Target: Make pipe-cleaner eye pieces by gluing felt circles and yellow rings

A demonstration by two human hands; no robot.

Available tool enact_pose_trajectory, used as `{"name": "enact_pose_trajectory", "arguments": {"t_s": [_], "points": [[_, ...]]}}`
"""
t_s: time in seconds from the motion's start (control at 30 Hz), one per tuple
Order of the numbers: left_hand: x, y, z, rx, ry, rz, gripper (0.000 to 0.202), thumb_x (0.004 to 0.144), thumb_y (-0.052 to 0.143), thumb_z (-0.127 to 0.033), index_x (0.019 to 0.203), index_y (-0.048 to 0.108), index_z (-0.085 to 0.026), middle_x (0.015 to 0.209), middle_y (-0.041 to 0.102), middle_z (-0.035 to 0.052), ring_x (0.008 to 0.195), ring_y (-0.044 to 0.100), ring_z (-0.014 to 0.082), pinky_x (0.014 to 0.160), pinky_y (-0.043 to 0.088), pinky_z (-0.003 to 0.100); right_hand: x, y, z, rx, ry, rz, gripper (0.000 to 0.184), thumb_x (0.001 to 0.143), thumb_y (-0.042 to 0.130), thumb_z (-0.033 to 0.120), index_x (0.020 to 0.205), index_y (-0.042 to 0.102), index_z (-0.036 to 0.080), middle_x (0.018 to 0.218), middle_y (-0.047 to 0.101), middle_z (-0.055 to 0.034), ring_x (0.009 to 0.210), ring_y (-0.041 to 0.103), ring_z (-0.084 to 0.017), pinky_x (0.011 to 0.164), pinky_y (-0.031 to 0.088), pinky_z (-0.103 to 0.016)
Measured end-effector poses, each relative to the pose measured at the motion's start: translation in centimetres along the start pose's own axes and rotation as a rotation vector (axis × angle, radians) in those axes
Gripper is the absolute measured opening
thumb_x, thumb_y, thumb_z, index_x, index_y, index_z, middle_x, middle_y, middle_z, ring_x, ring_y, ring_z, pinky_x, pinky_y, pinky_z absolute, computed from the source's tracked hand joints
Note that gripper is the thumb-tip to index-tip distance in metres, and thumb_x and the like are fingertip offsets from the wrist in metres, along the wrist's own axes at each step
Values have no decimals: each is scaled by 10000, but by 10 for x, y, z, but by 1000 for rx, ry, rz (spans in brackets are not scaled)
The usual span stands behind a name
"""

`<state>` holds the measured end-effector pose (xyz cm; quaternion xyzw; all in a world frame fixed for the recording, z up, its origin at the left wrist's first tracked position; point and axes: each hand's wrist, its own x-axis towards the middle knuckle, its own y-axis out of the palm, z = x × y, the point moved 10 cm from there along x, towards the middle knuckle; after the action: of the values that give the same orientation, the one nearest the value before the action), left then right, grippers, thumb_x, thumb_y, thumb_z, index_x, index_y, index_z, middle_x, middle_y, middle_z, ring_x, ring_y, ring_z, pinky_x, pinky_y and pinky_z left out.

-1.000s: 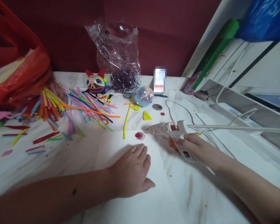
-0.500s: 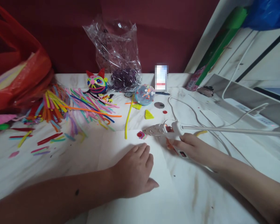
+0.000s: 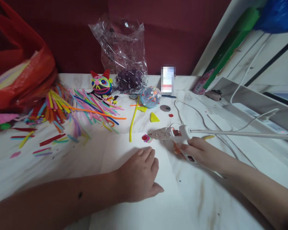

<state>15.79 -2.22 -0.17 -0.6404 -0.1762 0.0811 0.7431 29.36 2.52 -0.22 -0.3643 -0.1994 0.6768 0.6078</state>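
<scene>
My left hand (image 3: 138, 175) lies flat, fingers loosely together, on a white sheet of paper (image 3: 124, 150). My right hand (image 3: 201, 153) rests on the handle of a white glue gun (image 3: 169, 133) lying on the table, fingers wrapped round the grip. The gun's nozzle points left at a small stack of coloured felt discs (image 3: 146, 138) at the paper's top edge. A long glue stick (image 3: 240, 133) juts from the gun's rear to the right.
Cut pipe-cleaner pieces (image 3: 69, 110) are strewn across the left. A colourful cat-face ball (image 3: 101, 83), a clear plastic bag (image 3: 123, 51), a clear ball (image 3: 150, 96), a yellow pipe cleaner (image 3: 132, 123), a red bag (image 3: 19, 73) and white cables (image 3: 196, 111) are around.
The view has shifted slightly. Both hands stay almost where they were, the right still on the glue gun.
</scene>
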Motion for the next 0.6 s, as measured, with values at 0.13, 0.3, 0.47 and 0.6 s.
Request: {"name": "enact_pose_trajectory", "arguments": {"t_s": [0.13, 0.3, 0.47, 0.6], "points": [[0, 1, 0, -10, 0, 3, 640, 839, 473, -581, 1101, 593, -10, 1229, 550, 267, 1180, 490, 361, 962, 374, 430, 1, 1, 0, 9, -7, 0, 426, 764, 449, 545, 514, 432, 200, 484, 409, 25, 486, 388, -118, 462, 331, -248], [-1, 1, 0, 0, 5, 3, 641, 845, 463, -581, 1103, 592, -9, 1222, 555, 267, 1178, 491, 365, 959, 374, 435, 3, 7, 2, 28, -16, 33, 410, 782, 432, 528, 543, 468, 195, 511, 432, 14, 524, 420, -131, 500, 358, -255], [-1, 0, 0, -3, -2, -5, 639, 844, 464, -583, 1101, 590, -11, 1233, 547, 267, 1177, 491, 363, 970, 368, 432, 2, -1, 3, 10, -6, -35, 420, 762, 469, 529, 501, 429, 202, 495, 425, 16, 509, 418, -129, 491, 354, -256], [-1, 0, 0, -6, -7, 10, 633, 840, 474, -582, 1085, 594, -10, 1218, 552, 269, 1173, 492, 359, 965, 369, 427, 1, -2, 0, 17, 26, -40, 420, 750, 485, 533, 496, 435, 202, 495, 445, 10, 501, 428, -131, 480, 358, -257]]}}
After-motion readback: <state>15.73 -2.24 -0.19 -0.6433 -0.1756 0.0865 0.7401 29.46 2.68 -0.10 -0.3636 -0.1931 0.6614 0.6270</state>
